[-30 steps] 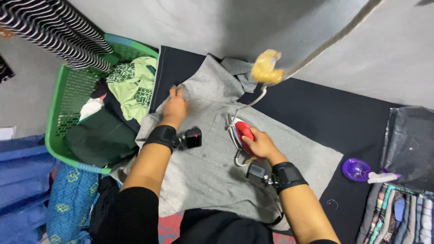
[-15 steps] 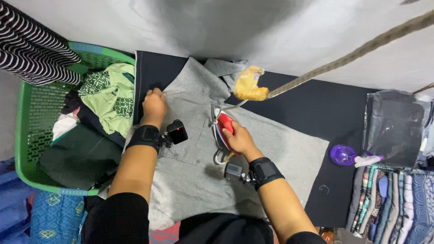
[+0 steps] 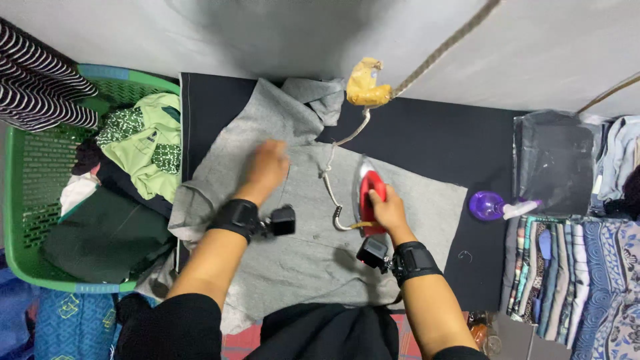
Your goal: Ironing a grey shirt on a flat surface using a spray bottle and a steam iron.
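A grey shirt [image 3: 300, 200] lies spread on a black ironing surface [image 3: 427, 140]. My right hand [image 3: 387, 208] grips the red handle of a silver iron [image 3: 367, 193] that rests on the shirt, nose pointing away from me. Its braided cord [image 3: 400, 87] runs up to the right, wrapped in a yellow cloth [image 3: 367, 83]. My left hand [image 3: 267, 170] lies flat on the shirt to the left of the iron, blurred by motion. Both wrists wear black bands with small devices.
A green laundry basket [image 3: 20, 200] full of green and dark clothes stands at the left. A purple spray bottle [image 3: 490, 205] lies right of the shirt. Folded clothes [image 3: 567, 273] are stacked at the right, with a dark folded piece [image 3: 553, 160] behind them.
My left hand has slid right across the shirt, away from its left edge toward the middle. The iron has stayed under my right hand, roughly in the same spot on the shirt.
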